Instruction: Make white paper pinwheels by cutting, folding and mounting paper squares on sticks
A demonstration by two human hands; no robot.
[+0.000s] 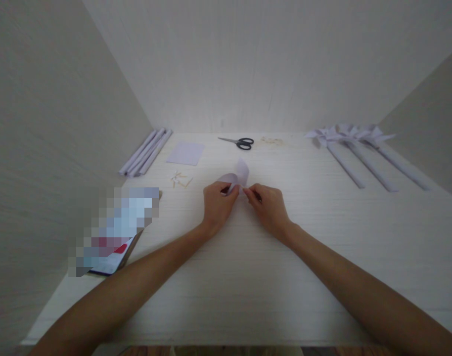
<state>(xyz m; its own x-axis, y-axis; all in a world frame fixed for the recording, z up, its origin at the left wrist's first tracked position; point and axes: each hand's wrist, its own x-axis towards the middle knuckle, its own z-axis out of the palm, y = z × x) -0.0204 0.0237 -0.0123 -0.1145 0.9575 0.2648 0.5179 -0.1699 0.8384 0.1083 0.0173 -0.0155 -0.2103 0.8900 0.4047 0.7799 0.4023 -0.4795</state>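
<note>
Both hands meet at the middle of the white table [322, 257] on a small curled piece of pale lilac paper [239, 174]. My left hand [217, 202] pinches its lower left edge with thumb and fingers. My right hand [268, 205] pinches it from the right, fingertips almost touching those of the left. The paper bends up and away from the hands, one flap standing upright. Part of the sheet is hidden behind my fingers.
Black scissors [240, 143] lie at the back centre, a flat lilac sheet [185, 153] to their left. Rolled paper sticks [146, 152] lean by the left wall. Small wooden pins [179, 181] lie near them. Finished paper pinwheels [354, 146] lie at right. A blurred phone [116, 230] sits left.
</note>
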